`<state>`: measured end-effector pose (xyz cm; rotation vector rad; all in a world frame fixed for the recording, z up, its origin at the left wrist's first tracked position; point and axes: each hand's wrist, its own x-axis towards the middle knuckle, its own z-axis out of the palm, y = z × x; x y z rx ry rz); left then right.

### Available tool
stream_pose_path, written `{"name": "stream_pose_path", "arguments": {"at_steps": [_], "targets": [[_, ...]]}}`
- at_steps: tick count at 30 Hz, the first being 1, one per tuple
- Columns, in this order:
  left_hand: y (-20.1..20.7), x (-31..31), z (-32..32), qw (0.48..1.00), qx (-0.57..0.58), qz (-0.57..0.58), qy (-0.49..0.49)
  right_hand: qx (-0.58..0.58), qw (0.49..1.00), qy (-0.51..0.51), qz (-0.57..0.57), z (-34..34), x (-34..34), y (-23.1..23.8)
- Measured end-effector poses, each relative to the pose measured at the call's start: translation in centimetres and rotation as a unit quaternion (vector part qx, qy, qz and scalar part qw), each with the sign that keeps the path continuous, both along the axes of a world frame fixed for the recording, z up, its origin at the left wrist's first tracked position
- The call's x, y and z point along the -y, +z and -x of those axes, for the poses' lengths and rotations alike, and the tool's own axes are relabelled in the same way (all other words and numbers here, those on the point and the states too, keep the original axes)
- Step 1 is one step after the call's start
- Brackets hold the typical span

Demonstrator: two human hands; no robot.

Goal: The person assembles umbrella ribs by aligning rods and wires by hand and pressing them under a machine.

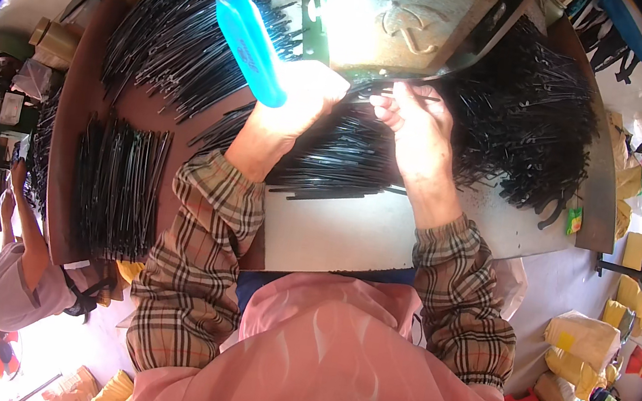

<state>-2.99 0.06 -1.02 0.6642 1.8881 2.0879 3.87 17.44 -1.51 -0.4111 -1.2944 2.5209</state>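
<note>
Both hands are raised together at the front of a metal machine (419, 26) under a bright light. My left hand (300, 97) is closed, its fingers turned toward the machine. Glare washes it out, and what it grips cannot be made out. My right hand (421, 132) pinches a thin dark metal rod (427, 97) between thumb and fingers, close to the machine's lower edge. Beneath and between my wrists lies a bundle of thin black rods (343, 158). A blue lamp (247, 38) on a bent neck overlaps my left hand in the picture.
Large heaps of black rods lie at the left (171, 40) and right (538, 116) of the brown table (72, 133). A neater stack (119, 189) sits at the near left. A pale metal sheet (332, 235) lies before me. Another person (31, 275) works at far left; yellow sacks (584, 340) stand right.
</note>
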Motion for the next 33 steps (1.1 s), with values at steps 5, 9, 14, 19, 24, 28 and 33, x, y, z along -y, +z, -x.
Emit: {"name": "stream_pose_path", "arguments": {"at_steps": [5,9,14,19,24,28,33], "targets": [[1.1,0.3,0.2,0.999,0.001,0.034,0.01,-0.015,0.999,-0.004,-0.032,-0.1,-0.3,0.4],[-0.1,0.4,0.4,1.0,0.01,0.0,-0.024,-0.019,1.0,-0.009,-0.019,-0.2,-0.4,-0.2],[1.0,1.0,-0.3,0.996,0.085,-0.001,-0.024,-0.036,0.999,0.017,-0.031,-0.1,-0.4,0.1],[1.1,1.0,-0.6,0.99,0.134,-0.018,-0.038,-0.034,0.999,0.0,-0.035,-0.2,-0.2,0.1],[0.5,-0.1,-0.4,1.0,0.011,0.002,-0.005,-0.044,0.998,-0.034,0.002,0.3,0.3,-0.7],[1.0,-0.6,0.0,1.0,0.01,0.015,0.019,-0.06,0.997,-0.044,0.026,0.7,0.3,-0.8],[0.9,-0.9,0.8,1.0,0.007,0.005,-0.001,-0.064,0.996,-0.048,0.027,1.0,0.1,-1.1]]}}
